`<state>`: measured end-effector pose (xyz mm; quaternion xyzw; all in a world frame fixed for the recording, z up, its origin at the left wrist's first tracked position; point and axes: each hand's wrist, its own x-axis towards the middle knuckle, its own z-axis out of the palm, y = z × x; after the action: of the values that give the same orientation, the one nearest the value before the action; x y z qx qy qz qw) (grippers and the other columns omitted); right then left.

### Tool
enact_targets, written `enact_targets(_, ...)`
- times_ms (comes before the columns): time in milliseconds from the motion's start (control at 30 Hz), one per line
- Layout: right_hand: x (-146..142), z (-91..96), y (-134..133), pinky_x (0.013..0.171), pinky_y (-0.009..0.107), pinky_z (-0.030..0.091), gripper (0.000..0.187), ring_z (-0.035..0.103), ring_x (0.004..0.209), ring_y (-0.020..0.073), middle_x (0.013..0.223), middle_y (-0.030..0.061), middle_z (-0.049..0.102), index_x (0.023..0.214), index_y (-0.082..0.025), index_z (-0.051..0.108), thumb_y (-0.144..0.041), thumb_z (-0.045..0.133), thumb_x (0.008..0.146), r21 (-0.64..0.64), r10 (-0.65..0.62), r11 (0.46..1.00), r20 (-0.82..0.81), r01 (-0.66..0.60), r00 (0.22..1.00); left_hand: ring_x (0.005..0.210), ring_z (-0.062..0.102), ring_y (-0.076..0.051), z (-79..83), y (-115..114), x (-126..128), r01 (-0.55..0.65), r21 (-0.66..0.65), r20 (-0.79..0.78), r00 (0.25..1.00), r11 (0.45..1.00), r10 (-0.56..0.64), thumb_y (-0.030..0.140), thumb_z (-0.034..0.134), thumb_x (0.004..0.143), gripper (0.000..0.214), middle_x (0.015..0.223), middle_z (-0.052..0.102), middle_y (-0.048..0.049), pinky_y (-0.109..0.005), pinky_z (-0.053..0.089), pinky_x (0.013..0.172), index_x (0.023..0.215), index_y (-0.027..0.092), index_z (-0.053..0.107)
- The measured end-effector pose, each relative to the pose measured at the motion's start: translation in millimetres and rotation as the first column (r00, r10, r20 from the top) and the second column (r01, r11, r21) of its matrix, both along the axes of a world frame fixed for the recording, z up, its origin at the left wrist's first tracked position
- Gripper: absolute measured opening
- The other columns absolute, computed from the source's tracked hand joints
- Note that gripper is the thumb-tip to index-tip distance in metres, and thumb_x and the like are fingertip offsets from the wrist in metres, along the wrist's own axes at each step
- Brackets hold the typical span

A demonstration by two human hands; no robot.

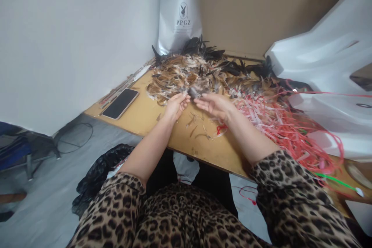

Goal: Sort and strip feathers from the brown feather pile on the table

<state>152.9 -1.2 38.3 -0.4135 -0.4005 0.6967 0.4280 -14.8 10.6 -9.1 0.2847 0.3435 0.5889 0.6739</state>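
Curved brown and black feathers (174,74) lie heaped; whether fingers (202,103) grip any is unclear.

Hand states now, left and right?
Left hand: fingers curled beside the grey feathers; blur hides any grip.
Right hand: fingers loosely extended by those feathers; grip can't be told.

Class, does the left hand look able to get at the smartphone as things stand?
Probably yes: the smartphone lies uncovered on the tabletop, and nothing seems to block the left hand.
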Motion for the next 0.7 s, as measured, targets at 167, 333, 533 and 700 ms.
enact_targets(167, 4.8, -1.6, -29.6, 0.065, 0.03, 0.056, 0.022, 0.068, 0.077, 0.0199, 0.091, 0.0136, 0.069, 0.082, -0.013, 0.061, -0.03, 0.069, 0.069, -0.091, 0.328, 0.944, 0.146, -0.317, 0.933, 0.057, 0.059, -0.004, 2.8, -1.4, 0.5, -0.057, -0.022, -0.021, 0.998, 0.998, 0.056, 0.016, 0.064, 0.073, 0.008, 0.071, 0.065, -0.0015, -0.012, 0.042, 0.051, 0.078, 0.011, 0.06)
enact_targets(333, 47.3, 12.4, -18.1, 0.046, 0.022, 0.045, 0.023, 0.059, 0.05, 0.0131, 0.061, 0.0042, 0.067, 0.078, -0.016, 0.069, -0.034, 0.072, 0.063, 0.168, 0.13, 0.934, 0.664, -0.316, 0.736, 0.059, 0.061, -0.005, 3.2, -1.1, 1.3, -0.074, -0.048, -0.027, 0.997, 0.996, 0.073, 0.017, 0.066, 0.072, 0.011, 0.071, 0.066, -0.0024, -0.012, 0.043, 0.052, 0.078, 0.011, 0.058)
enact_targets(533, 103.4, 19.3, 10.3, 0.059, 0.028, 0.041, 0.014, 0.058, 0.061, 0.0165, 0.064, 0.0039, 0.067, 0.072, -0.017, 0.071, -0.027, 0.063, 0.067, 0.451, -0.427, 0.865, 0.892, -0.221, 0.151, 0.056, 0.059, -0.004, 1.2, -0.6, 1.6, -0.029, 0.02, -0.022, 0.999, 0.999, 0.029, 0.017, 0.065, 0.073, 0.009, 0.071, 0.066, -0.0019, -0.012, 0.042, 0.05, 0.077, 0.012, 0.059)
enact_targets(700, 102.0, 1.7, 18.2, 0.078, 0.036, 0.04, 0.023, 0.056, 0.091, 0.0247, 0.095, 0.0067, 0.068, 0.088, -0.025, 0.071, -0.026, 0.055, 0.072, 0.311, -0.424, 0.817, 0.895, -0.485, -0.139, 0.054, 0.058, -0.003, 3.8, -2.7, 2.5, 0.007, 0.041, -0.028, 1.0, 0.999, -0.006, 0.017, 0.064, 0.073, 0.008, 0.069, 0.065, -0.001, -0.012, 0.042, 0.049, 0.075, 0.012, 0.059)
